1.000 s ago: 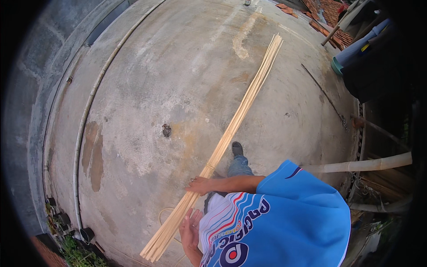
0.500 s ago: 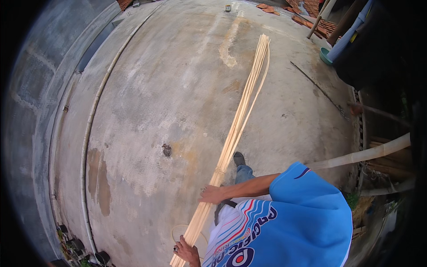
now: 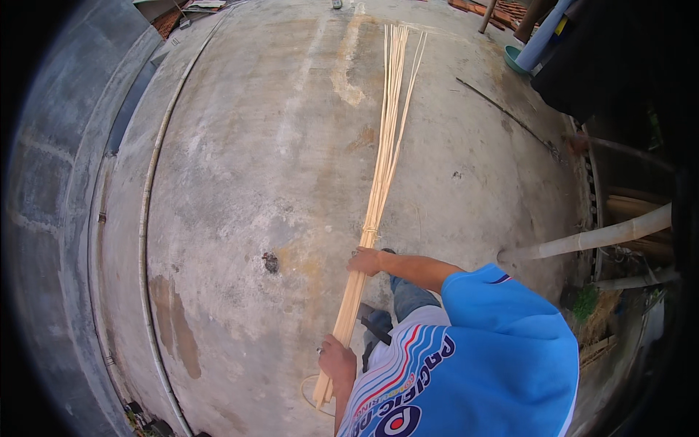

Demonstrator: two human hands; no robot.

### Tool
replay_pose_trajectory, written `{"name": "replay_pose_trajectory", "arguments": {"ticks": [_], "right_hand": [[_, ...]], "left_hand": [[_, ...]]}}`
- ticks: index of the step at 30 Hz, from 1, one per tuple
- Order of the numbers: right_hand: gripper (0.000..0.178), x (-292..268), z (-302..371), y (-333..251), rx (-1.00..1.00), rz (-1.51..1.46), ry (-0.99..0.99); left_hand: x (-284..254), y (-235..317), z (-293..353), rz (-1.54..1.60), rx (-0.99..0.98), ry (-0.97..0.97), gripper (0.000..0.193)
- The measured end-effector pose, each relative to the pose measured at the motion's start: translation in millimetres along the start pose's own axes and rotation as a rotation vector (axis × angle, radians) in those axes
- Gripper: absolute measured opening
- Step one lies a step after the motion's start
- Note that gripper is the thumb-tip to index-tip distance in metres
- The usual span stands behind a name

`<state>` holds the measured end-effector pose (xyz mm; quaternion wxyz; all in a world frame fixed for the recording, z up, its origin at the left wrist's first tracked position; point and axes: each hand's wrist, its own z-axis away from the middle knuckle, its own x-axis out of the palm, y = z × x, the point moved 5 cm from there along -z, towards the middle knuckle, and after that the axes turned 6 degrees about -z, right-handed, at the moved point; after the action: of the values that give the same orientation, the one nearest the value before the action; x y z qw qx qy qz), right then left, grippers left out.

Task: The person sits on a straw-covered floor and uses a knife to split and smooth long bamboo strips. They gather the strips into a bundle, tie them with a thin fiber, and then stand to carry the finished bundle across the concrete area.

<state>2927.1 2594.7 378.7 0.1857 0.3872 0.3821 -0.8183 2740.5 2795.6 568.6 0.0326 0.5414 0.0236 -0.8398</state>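
Observation:
A long bundle of pale, thin bamboo strips (image 3: 380,182) slants up and away from me, with its far tips fanned apart. A thin band (image 3: 370,231) ties it around the middle part. Just below that band, my right hand (image 3: 365,261) is closed around the bundle. Lower down, near the close end, my left hand (image 3: 338,360) grips the same strips, a ring on one finger. Beside the near end a thin loop of strip (image 3: 309,393) curves out. The undersides of both hands' grips are hidden.
Stained concrete floor (image 3: 240,182) spreads all around. A long bamboo pole (image 3: 143,240) lies along the left wall. To the right are a thin dark stick (image 3: 502,111), a thick bamboo pole (image 3: 604,237) and a green basin (image 3: 514,60). Roof tiles (image 3: 502,11) lie at the far right.
Both hands and the bundle have moved up and away in the view, and the bundle stands more upright. Its far tips have spread apart. Both hands keep their grip.

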Motion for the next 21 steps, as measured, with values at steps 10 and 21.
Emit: {"name": "replay_pose_trajectory", "arguments": {"ticks": [10,21], "right_hand": [[0.094,-1,69,-49,0.056,-0.184,0.056],[0.088,29,35,72,0.814,-2.312,0.900]], "left_hand": [[57,-27,54,0.088,-0.075,-0.348,0.049],[-60,-2,53,-0.045,-0.101,-0.125,0.052]]}}
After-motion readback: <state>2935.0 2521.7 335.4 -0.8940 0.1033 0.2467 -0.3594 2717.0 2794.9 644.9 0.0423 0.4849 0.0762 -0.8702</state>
